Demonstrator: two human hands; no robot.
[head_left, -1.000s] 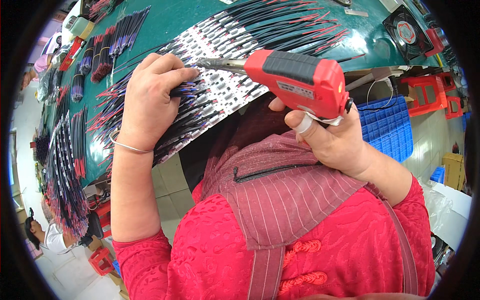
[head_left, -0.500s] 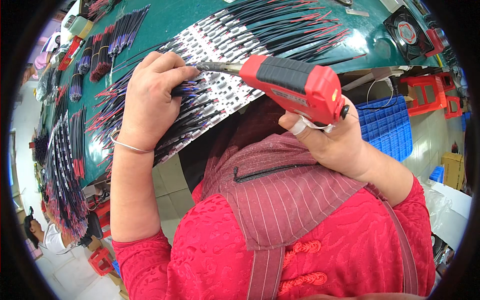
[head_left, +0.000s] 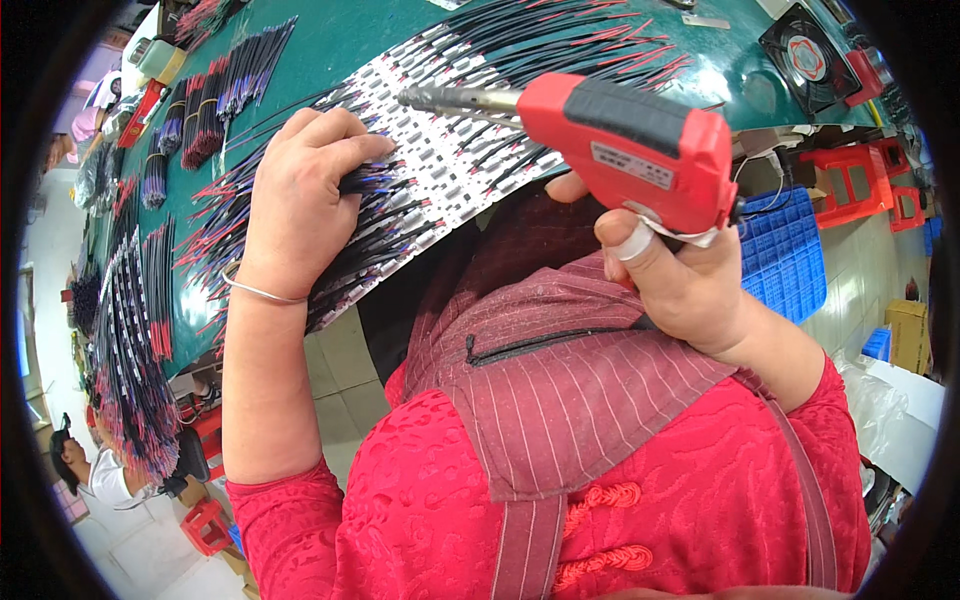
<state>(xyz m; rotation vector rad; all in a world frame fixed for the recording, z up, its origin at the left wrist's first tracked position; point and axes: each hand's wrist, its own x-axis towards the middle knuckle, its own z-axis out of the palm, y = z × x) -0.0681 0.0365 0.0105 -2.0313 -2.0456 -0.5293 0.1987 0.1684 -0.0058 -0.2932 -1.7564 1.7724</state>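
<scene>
Big green table point(head_left: 345, 45) across the top here, tiled floor point(head_left: 345, 365) below. One fan point(head_left: 808, 60) upper right, one blue crate point(head_left: 785, 255) right. Right hand point(head_left: 690, 285)'s wrapped round one red soldering gun point(head_left: 640, 140), upper middle; left hand point(head_left: 315, 175)'s curled over black wires point(head_left: 370, 184), upper left-centre, fingertips kinda hidden tbh.

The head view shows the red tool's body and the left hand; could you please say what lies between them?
In the head view, the tool's dark-tipped nozzle and part of the white component panel lie between the red body and left hand.
</scene>
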